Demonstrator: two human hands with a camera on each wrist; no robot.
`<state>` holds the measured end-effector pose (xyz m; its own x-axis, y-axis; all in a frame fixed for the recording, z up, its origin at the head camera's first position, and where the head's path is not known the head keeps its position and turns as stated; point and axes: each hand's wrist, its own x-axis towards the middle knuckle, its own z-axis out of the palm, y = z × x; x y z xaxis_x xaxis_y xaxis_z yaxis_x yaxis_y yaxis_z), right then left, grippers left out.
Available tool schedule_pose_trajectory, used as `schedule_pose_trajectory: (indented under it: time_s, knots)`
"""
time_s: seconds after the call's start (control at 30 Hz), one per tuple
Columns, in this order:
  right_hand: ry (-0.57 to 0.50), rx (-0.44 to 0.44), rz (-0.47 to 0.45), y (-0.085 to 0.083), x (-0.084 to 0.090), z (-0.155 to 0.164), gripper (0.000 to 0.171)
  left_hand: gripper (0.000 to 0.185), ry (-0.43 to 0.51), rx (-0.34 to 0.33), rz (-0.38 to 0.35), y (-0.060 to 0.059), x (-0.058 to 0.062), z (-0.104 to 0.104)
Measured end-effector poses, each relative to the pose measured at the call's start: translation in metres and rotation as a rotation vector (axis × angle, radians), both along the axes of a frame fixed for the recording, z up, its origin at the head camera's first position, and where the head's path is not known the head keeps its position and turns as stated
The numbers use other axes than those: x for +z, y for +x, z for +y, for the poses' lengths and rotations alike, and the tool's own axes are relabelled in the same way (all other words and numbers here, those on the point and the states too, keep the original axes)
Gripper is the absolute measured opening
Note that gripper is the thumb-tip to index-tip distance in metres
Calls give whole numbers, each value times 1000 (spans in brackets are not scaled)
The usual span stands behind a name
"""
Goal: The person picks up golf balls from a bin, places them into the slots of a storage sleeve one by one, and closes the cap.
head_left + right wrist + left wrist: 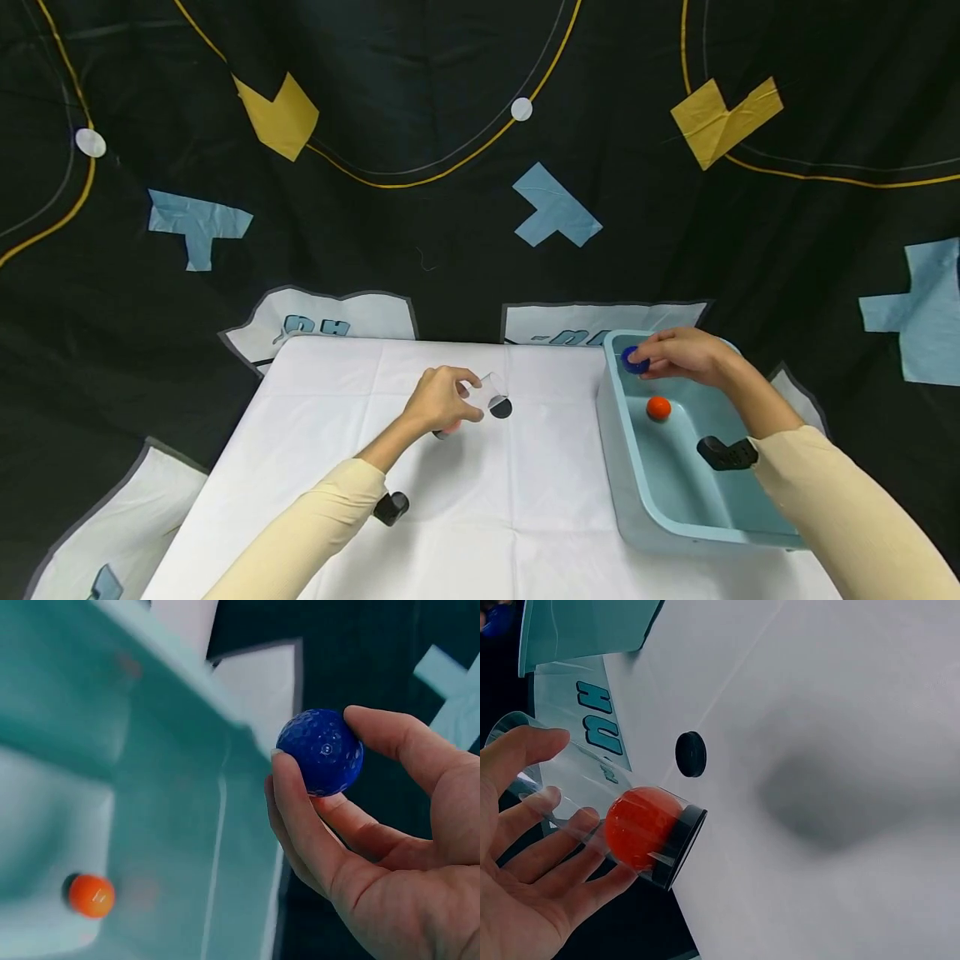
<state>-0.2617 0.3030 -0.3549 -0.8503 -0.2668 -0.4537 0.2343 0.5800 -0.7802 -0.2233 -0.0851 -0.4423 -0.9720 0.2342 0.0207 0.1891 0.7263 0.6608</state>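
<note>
My left hand (438,400) grips a clear plastic tube (581,776), tilted above the table, its thumb and fingers around the sides. Inside, a red-orange ball (641,829) rests against the tube's black end cap (681,849). A loose black round cap (500,407) lies on the white cloth beyond that hand. Over the far left part of the pale blue bin (621,467), my right hand (686,354) pinches a dimpled blue golf ball (319,752) between thumb and fingertips. Below it, on the bin's floor, sits an orange ball (659,408).
A white cloth (558,492) covers the table, and the bin stands at its right side with high walls. Behind the table hangs a dark curtain (420,225) with yellow and light blue shapes. Each wrist carries a black camera mount, such as the right one (723,454).
</note>
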Motion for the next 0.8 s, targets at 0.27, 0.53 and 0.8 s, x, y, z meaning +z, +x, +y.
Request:
schedule_pose_trajectory:
  time_s: [0.27, 0.53, 0.8]
  knots:
    - [16, 38, 28, 4, 12, -45, 53, 36, 31, -17, 6, 1, -2, 4]
    - [14, 13, 34, 5, -2, -85, 48, 40, 37, -8, -2, 1, -1, 6]
    - [-57, 3, 64, 7, -15, -118, 44, 38, 29, -4, 11, 1, -1, 7]
